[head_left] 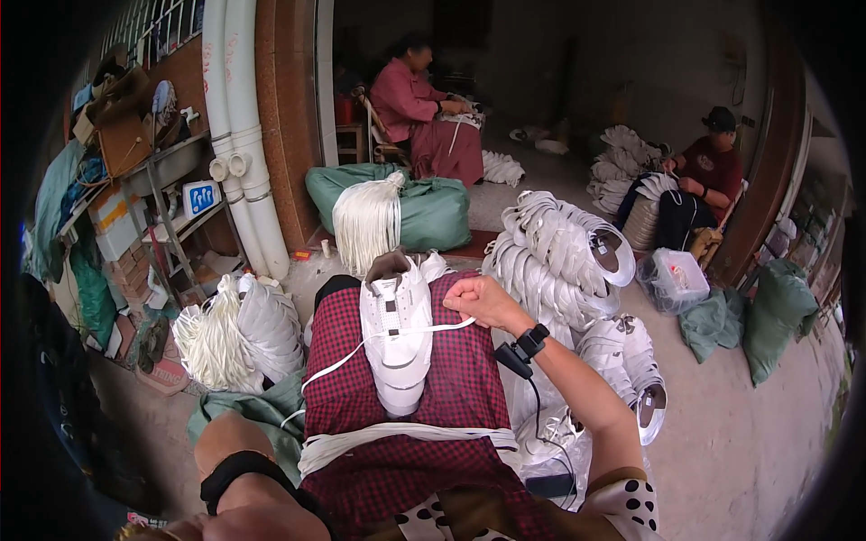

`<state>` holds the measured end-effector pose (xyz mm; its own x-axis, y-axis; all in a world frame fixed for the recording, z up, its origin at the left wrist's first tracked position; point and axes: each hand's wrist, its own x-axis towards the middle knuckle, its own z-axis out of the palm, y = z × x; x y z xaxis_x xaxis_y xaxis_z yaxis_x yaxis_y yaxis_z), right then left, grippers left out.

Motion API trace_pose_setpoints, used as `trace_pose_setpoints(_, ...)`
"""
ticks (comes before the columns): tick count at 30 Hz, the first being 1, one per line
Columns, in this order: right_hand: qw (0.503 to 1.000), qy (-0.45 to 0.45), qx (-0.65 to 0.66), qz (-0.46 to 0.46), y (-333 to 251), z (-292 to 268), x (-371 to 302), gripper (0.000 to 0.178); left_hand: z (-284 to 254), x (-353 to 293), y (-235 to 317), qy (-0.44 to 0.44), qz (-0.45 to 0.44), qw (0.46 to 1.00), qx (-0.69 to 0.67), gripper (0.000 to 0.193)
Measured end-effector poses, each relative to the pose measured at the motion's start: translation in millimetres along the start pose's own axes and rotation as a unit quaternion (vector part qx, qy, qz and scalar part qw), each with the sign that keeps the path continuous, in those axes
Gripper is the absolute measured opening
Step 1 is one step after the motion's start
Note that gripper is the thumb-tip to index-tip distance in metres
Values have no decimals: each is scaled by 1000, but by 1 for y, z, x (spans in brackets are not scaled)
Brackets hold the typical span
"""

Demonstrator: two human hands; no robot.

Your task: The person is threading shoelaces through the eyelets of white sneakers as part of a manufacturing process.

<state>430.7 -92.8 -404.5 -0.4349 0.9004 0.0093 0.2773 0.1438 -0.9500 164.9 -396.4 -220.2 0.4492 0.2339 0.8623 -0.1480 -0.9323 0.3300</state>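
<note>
A white sneaker upper (397, 334) with a brown lining lies lengthwise on the red-and-black checked cloth (338, 338) over my lap. Over its right side is my right hand (492, 302), its fingers closed and pinched. A flat white shoelace (361, 347) runs from that hand across the upper and down over the left of my lap. My left arm (233, 439), with a black band on it, shows at the lower left; its fingers are hidden, so I cannot tell whether they hold anything. A bundle of white laces (406, 436) lies across my lap.
Stacked white shoe uppers (550, 252) stand at my right. More uppers and laces (239, 334) sit at my left. Ahead, a lace bundle (367, 221) drapes over a green sack (437, 216). Two people (424, 108) sit working farther back. A cluttered shelf (167, 158) stands left.
</note>
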Motion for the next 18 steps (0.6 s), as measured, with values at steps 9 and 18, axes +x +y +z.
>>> trace_pose_setpoints(9,1000,6,5,10,-3,0,-3,12,11,6,-12,22,71,997,-37,56)
trace_pose_setpoints(18,1000,-9,9,-1,0,7,-3,13,23,32,-32,41,168,982,-79,84)
